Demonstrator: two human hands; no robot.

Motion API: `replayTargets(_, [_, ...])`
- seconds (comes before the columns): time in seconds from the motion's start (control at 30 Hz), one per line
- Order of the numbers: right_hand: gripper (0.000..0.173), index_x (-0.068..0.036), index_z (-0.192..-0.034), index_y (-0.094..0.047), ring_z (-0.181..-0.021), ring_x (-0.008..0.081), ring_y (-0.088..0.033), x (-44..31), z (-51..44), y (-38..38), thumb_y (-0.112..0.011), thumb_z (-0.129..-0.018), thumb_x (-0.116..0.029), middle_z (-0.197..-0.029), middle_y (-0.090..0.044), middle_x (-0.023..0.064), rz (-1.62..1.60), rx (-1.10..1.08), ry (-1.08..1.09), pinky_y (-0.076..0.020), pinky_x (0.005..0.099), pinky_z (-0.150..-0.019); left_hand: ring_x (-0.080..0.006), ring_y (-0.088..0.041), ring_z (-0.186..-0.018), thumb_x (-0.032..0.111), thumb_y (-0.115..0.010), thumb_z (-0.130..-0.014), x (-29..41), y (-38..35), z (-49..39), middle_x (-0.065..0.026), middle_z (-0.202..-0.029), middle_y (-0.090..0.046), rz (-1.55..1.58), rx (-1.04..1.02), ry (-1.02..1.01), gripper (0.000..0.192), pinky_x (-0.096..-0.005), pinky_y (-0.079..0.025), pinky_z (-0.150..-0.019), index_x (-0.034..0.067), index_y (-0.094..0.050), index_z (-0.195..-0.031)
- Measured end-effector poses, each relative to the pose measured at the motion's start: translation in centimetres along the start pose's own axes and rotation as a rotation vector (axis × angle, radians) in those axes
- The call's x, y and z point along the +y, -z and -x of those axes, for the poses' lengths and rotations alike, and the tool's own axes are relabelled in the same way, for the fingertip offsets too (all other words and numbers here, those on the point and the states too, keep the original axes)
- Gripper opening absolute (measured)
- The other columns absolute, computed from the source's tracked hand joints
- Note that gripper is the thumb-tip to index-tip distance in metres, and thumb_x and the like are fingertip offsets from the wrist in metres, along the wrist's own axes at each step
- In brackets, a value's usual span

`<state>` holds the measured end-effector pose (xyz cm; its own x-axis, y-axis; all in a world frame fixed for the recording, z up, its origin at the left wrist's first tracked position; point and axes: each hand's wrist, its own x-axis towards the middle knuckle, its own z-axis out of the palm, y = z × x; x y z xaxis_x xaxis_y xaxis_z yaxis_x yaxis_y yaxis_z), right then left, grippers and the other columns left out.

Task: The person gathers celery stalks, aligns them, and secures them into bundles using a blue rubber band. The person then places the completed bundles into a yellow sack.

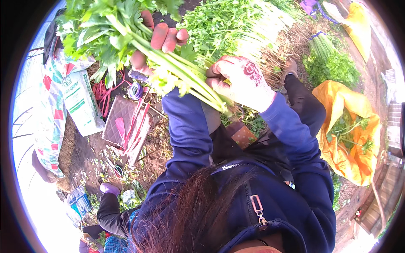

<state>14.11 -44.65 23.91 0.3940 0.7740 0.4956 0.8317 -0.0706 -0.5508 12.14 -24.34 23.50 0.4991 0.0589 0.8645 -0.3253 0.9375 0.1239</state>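
Observation:
My left hand (163, 38) is wrapped around a bunch of celery (152, 52), fingers over the stalks and the leafy tops spreading to the upper left. The stalks slant down to the right, and their root end (232, 110) hangs above my lap. At the lower stalks is my right hand (243, 79), its thumb and fingers pinched together on a stalk; the fingertips are partly hidden. A dark red mark shows on the back of this hand. Pale yellowish leaves (164, 80) hang beneath the bunch.
A large pile of celery (227, 28) with roots lies ahead. At right are a tied bunch of greens (329, 53) and an orange sack (348, 95) holding greens. At left lie a tape roll (135, 90), pink ties (126, 132) and a quilted pad (117, 110). Another person's leg (110, 205) shows lower left.

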Motion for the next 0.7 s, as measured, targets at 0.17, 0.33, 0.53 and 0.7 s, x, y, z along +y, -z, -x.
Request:
replayTargets(0.17, [0.009, -0.003, -0.082, -0.060, -0.070, 0.0264, -0.062, -0.5, -0.2, -0.4, -0.065, -0.075, -0.007, -0.077, -0.060, 0.0106, -0.189, -0.111, -0.266, -0.0498, 0.0368, -0.065, -0.0183, -0.051, -0.080, 0.027, -0.058, -0.077, -0.5, 0.2, 0.1, 0.0009, -0.082, -0.047, -0.040, 0.044, 0.033, 0.076, -0.0420, -0.033, -0.099, 0.008, -0.030, -0.146])
replayTargets(0.33, [0.008, -0.003, -0.079, -0.059, -0.073, 0.0247, -0.061, -0.1, 0.9, 0.4, -0.062, -0.076, -0.010, -0.077, -0.060, 0.0108, -0.101, -0.080, -0.173, -0.0491, 0.0342, -0.067, -0.0233, -0.054, -0.082, 0.025, -0.056, -0.082, -0.8, -0.1, 0.3, -0.0050, -0.086, -0.050, -0.100, 0.149, -0.047, 0.070, -0.0501, -0.040, -0.098, 0.002, -0.030, -0.143])
replayTargets(0.53, [0.009, -0.005, -0.089, -0.060, -0.085, 0.0224, -0.063, 5.0, 4.9, 0.8, -0.054, -0.085, -0.011, -0.086, -0.065, 0.0093, -1.351, 0.575, -0.483, -0.0501, 0.0376, -0.085, -0.0266, -0.058, -0.090, 0.023, -0.052, -0.089, 0.7, 0.0, 0.6, -0.0101, -0.095, -0.055, -0.139, 0.231, -0.171, 0.061, -0.0510, -0.039, -0.101, 0.001, -0.032, -0.142])
replayTargets(0.7, [0.015, -0.014, -0.071, -0.052, -0.088, 0.0246, -0.061, 11.7, 7.9, 1.6, -0.047, -0.085, -0.018, -0.089, -0.063, 0.0073, -1.947, 1.157, -0.363, -0.0417, 0.0556, -0.098, -0.0235, -0.059, -0.082, 0.020, -0.062, -0.082, 1.2, -0.1, 0.8, -0.0058, -0.088, -0.055, -0.384, 0.538, -0.213, 0.062, -0.0463, -0.041, -0.099, 0.005, -0.038, -0.138])
